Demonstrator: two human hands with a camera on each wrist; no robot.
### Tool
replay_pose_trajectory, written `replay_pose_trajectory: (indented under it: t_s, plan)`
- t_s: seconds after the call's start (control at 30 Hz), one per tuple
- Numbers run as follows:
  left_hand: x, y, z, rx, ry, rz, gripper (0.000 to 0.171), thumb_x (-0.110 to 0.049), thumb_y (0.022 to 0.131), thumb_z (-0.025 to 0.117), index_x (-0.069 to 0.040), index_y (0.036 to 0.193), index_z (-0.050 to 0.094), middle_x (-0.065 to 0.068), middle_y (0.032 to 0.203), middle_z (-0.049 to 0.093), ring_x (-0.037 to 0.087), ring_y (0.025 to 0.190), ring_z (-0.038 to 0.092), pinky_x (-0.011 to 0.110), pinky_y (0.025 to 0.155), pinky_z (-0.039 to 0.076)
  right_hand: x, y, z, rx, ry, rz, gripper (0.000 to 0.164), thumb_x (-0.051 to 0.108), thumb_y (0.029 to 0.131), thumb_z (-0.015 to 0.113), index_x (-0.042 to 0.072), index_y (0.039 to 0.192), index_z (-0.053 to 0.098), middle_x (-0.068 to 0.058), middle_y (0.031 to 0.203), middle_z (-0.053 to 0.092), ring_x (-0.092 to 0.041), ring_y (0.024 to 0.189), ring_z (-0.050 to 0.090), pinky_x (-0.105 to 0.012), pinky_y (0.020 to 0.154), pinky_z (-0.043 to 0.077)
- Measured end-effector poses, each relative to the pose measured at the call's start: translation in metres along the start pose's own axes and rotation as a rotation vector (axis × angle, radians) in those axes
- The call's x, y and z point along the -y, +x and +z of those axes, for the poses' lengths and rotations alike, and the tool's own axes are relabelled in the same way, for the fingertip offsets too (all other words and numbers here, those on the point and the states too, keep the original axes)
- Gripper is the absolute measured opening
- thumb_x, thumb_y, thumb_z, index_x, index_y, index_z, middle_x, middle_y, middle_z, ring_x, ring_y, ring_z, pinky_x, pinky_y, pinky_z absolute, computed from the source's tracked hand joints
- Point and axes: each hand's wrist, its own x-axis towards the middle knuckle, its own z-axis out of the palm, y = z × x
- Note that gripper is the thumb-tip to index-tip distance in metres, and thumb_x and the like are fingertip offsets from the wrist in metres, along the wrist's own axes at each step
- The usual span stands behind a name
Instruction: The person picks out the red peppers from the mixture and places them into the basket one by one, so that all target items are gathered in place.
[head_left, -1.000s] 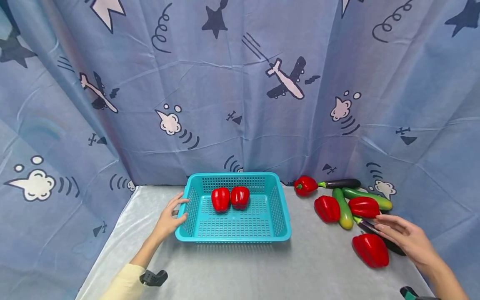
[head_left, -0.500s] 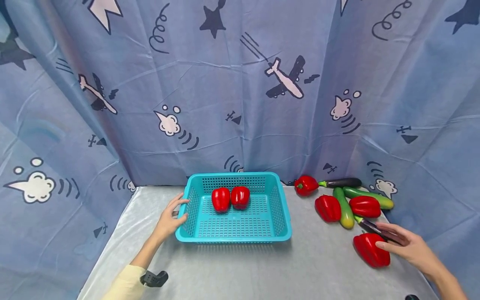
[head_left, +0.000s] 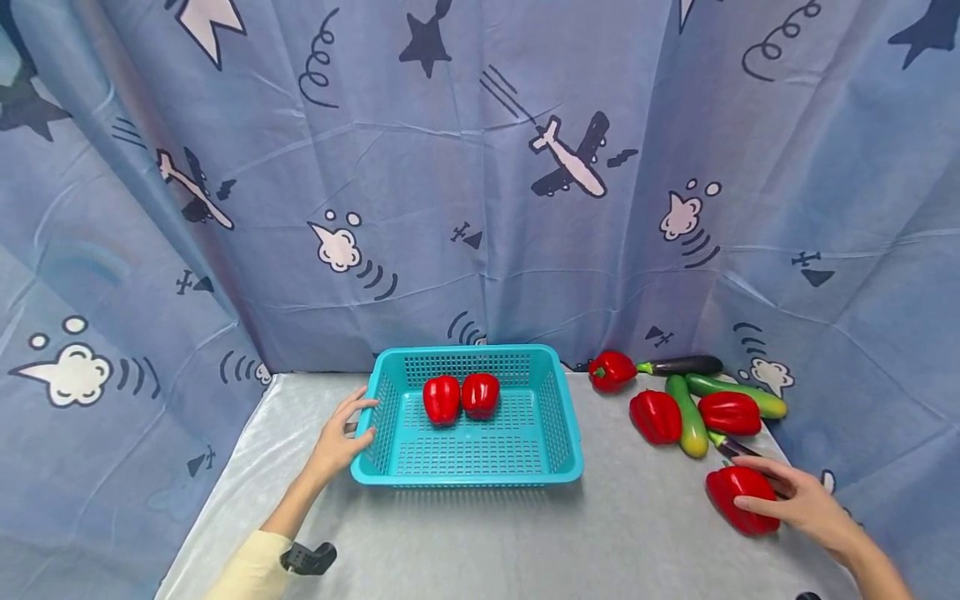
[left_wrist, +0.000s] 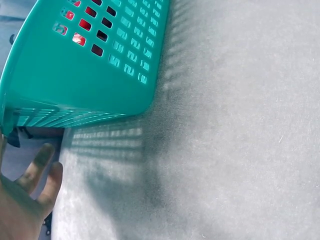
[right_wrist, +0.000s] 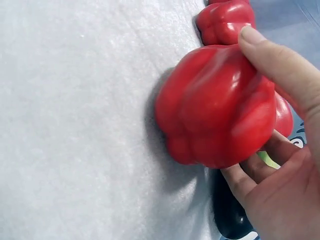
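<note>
Pepper within the curved right hand, loosely spread left hand at the turquoise basket.

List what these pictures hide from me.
Head view: much of the lower eggplant, behind the right hand and gripped pepper.
Left wrist view: two peppers, mostly behind the basket; left hand, cut off by left edge.
Right wrist view: one pepper, mostly behind the gripped one.

A blue curtain is hanging behind the desk and along both sides — dark stars, planes and puffy white clouds are dotting it all over. Folds and creases are running through the cloth. The desk is looking pale gray, and light is shining softly on its top.
</note>
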Motion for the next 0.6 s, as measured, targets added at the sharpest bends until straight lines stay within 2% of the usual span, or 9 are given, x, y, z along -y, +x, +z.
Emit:
replay_pose_trajectory:
  t_s: [0.3, 0.6]
  plan:
    - [0.001, -0.001, -0.001, 0.000, -0.001, 0.016, 0.047, 0.009, 0.090, 0.067, 0.001, 0.136, 0.060, 0.020, 0.161, 0.029, 0.047, 0.111, 0.060, 0.052, 0.088, 0.056, 0.003, 0.006, -0.001, 0.020, -0.025, 0.030, 0.070, 0.029, 0.095, 0.074, -0.008, 0.146, 0.044, -0.036, 0.137, 0.045, -0.038, 0.109, 0.056, -0.043, 0.078, 0.059]
    - [0.002, 0.001, 0.000, -0.002, -0.004, 0.019, 0.047, 0.009, 0.090, 0.067, 0.001, 0.135, 0.060, 0.020, 0.160, 0.030, 0.047, 0.111, 0.060, 0.053, 0.088, 0.056, 0.019, 0.013, 0.001, 0.001, -0.054, -0.010, 0.071, 0.031, 0.095, 0.074, -0.008, 0.146, 0.044, -0.035, 0.138, 0.047, -0.045, 0.115, 0.053, -0.048, 0.081, 0.059]
